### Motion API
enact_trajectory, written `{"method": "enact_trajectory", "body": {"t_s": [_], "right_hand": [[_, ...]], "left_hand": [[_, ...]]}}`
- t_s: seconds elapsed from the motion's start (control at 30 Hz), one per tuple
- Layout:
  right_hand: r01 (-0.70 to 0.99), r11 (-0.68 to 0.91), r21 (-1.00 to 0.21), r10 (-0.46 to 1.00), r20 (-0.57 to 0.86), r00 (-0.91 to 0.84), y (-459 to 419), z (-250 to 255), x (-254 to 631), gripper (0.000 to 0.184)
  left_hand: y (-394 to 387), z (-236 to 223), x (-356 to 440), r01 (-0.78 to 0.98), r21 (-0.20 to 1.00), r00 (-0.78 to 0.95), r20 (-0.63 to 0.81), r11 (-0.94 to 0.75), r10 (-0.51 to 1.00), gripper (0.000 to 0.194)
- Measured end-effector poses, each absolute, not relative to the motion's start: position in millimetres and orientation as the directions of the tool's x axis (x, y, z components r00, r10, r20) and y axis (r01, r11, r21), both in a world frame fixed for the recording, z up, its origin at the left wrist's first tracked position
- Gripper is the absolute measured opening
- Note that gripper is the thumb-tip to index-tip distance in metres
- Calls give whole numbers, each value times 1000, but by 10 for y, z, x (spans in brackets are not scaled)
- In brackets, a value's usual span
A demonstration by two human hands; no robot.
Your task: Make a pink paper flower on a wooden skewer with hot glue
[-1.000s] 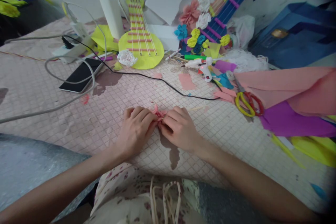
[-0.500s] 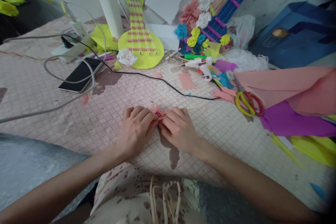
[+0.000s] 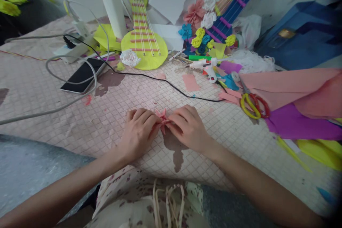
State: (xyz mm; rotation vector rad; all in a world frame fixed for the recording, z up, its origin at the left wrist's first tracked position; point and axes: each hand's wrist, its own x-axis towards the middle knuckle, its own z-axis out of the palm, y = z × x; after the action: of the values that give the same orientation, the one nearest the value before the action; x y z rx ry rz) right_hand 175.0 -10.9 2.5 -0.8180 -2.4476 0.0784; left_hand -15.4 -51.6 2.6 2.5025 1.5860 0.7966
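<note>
Across quilted, grid-patterned cloth [image 3: 114, 114], both hands' fingers [image 3: 158, 120] pinch a crinkled, pointed pink paper piece [image 3: 163, 117].

Pinched pink paper [image 3: 163, 118], partly hidden

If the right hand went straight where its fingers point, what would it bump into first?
The crumpled pink paper at its fingertips, I think. Right behind that, the right hand would probably bump the left hand, though depth is hard to tell from one view.
</note>
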Motion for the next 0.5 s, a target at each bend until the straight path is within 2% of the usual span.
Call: {"method": "enact_trajectory", "body": {"t_s": [0.5], "right_hand": [[498,816,-292,577,370,-728,-110,-33,1728,9]], "left_hand": [[-566,19,-181,787,319,397,394,-528,829,15]]}}
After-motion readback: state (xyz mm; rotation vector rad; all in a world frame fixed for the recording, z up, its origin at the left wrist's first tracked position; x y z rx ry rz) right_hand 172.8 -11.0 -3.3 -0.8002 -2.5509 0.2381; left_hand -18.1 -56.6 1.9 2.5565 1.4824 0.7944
